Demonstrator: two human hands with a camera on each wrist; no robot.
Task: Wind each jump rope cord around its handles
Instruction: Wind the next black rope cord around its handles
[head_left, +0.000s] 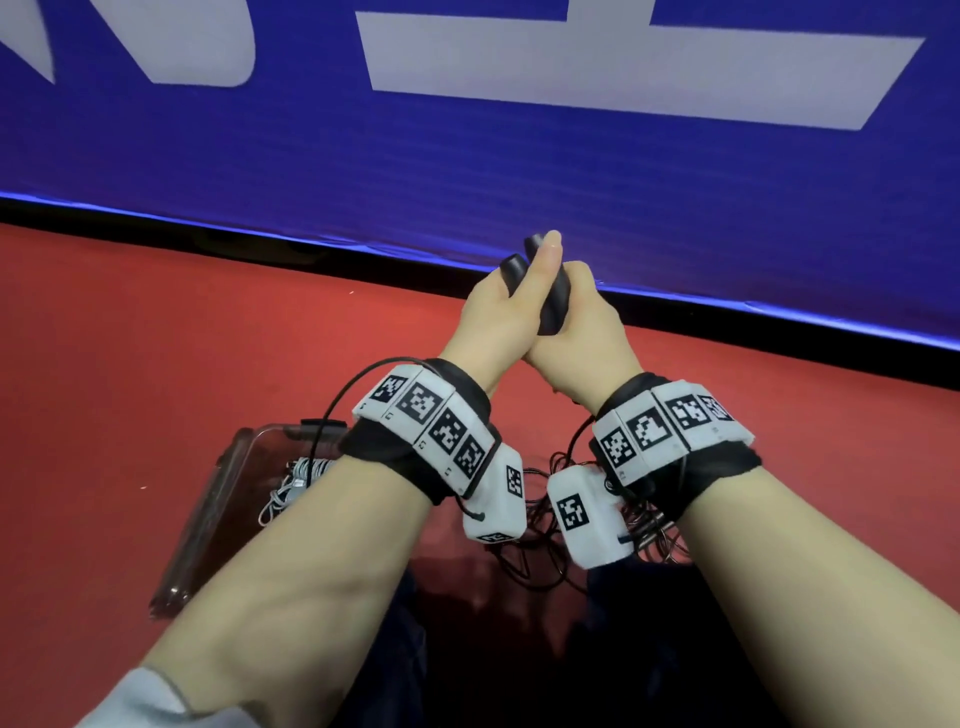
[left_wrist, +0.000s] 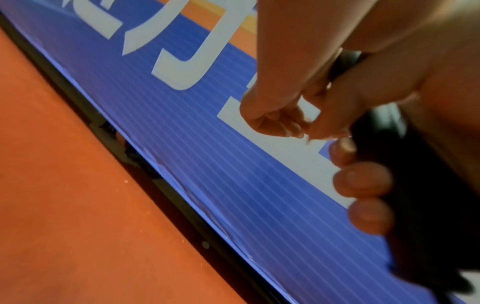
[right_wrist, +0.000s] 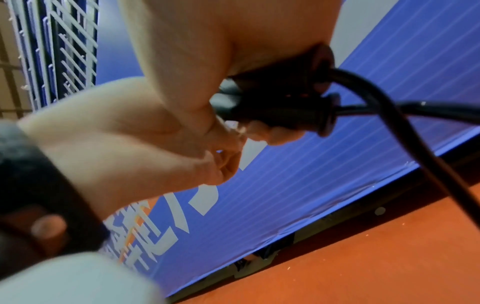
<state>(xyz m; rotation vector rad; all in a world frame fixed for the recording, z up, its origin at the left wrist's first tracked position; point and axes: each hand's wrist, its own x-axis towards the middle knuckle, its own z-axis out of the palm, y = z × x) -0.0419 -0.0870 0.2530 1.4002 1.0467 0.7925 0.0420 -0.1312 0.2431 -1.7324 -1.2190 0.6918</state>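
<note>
Red floor (head_left: 156, 364) fills the near scene, and a blue banner (head_left: 467, 156) with white lettering stands along its far edge. A clear box (head_left: 208, 519) lies on the floor at the near left, beside a tangle of thin black cords (head_left: 540, 551) under the wrists. Raised at centre, the left hand (head_left: 498, 317) curls its fingers round the two black handles (head_left: 553, 296), thumb straight up along them. The right hand (head_left: 582, 332) presses against it, fingers closed on the same handles. From the handle ends a thick black cord (right_wrist: 405, 127) runs out to the right, seen from the right wrist.
</note>
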